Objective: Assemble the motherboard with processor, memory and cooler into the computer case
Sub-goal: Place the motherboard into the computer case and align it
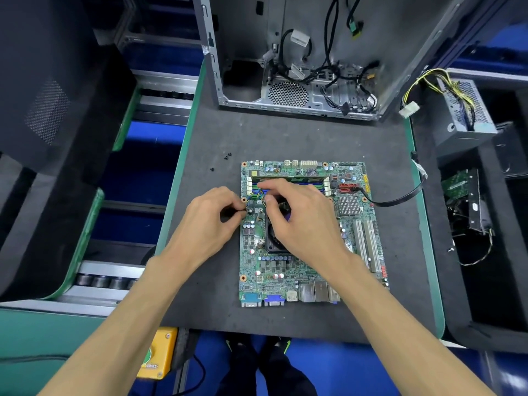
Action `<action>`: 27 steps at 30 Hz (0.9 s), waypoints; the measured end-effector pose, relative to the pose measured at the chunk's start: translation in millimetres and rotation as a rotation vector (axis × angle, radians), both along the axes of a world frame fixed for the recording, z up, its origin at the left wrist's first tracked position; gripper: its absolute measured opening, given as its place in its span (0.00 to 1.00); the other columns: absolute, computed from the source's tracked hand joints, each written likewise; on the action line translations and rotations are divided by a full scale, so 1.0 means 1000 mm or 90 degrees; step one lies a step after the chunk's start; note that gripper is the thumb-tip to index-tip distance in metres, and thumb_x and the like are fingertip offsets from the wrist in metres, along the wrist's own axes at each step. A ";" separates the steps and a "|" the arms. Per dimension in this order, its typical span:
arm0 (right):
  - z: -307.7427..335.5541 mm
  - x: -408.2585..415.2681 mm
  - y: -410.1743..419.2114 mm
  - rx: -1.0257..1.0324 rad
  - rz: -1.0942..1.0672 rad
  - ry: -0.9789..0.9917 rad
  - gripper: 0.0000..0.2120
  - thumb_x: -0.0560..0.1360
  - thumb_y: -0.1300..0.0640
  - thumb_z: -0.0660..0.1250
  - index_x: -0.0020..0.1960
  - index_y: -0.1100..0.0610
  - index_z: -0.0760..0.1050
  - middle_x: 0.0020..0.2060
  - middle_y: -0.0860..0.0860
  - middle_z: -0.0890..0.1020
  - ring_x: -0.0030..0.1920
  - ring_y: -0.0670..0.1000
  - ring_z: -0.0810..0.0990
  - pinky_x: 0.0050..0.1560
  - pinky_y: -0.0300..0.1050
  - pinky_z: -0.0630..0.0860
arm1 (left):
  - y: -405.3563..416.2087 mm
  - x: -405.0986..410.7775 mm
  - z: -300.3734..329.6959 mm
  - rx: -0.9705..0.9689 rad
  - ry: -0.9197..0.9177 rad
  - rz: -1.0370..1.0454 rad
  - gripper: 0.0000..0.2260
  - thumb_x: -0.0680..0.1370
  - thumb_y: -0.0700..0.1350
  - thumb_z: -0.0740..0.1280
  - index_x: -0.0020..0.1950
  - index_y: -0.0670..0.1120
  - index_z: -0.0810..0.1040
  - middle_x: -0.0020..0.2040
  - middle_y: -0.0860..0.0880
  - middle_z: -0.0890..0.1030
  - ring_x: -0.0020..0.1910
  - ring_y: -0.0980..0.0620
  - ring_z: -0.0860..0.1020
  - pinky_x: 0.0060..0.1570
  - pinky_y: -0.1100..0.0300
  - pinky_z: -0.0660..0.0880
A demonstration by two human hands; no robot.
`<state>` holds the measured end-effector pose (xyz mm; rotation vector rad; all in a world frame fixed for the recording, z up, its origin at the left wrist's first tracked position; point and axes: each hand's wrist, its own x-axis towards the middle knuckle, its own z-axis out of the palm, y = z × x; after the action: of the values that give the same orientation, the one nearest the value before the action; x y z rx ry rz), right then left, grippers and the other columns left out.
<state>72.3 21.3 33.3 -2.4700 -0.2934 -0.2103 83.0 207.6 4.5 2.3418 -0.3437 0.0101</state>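
Mostly hidden cooler under right hand

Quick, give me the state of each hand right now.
Left hand: fingers pinched at the motherboard's left edge; what they hold cannot be told.
Right hand: grip closed on the thin fan wires.

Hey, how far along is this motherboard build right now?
Done: a memory stick and the cooler sit on the motherboard. In hand: the left hand and right hand work the cooler's thin wires at the board's edge. Left: the board is still on the mat, not in the open case.
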 end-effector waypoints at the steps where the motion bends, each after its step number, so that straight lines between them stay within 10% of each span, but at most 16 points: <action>1: 0.001 0.000 0.000 -0.002 -0.001 0.003 0.12 0.80 0.55 0.64 0.60 0.51 0.81 0.44 0.44 0.86 0.42 0.46 0.79 0.49 0.40 0.68 | 0.001 0.000 0.000 -0.010 0.004 0.002 0.05 0.72 0.36 0.75 0.42 0.44 0.81 0.42 0.53 0.82 0.44 0.54 0.80 0.50 0.57 0.76; 22: 0.002 0.001 0.003 -0.025 -0.018 0.002 0.10 0.80 0.56 0.66 0.59 0.53 0.81 0.45 0.46 0.86 0.43 0.46 0.79 0.51 0.43 0.70 | 0.001 0.000 -0.004 -0.028 0.107 0.108 0.06 0.72 0.47 0.76 0.37 0.56 0.81 0.35 0.61 0.79 0.44 0.59 0.74 0.42 0.58 0.72; 27: 0.007 -0.003 -0.002 0.063 -0.030 0.011 0.12 0.81 0.56 0.65 0.63 0.56 0.80 0.56 0.48 0.84 0.58 0.44 0.77 0.62 0.46 0.72 | -0.005 -0.009 -0.004 -0.106 0.150 0.151 0.07 0.76 0.45 0.72 0.42 0.57 0.80 0.35 0.57 0.81 0.36 0.57 0.78 0.38 0.65 0.75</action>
<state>69.4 19.2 39.8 -2.3818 -0.2128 -0.2175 73.9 202.2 0.6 2.1764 0.0495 -0.1173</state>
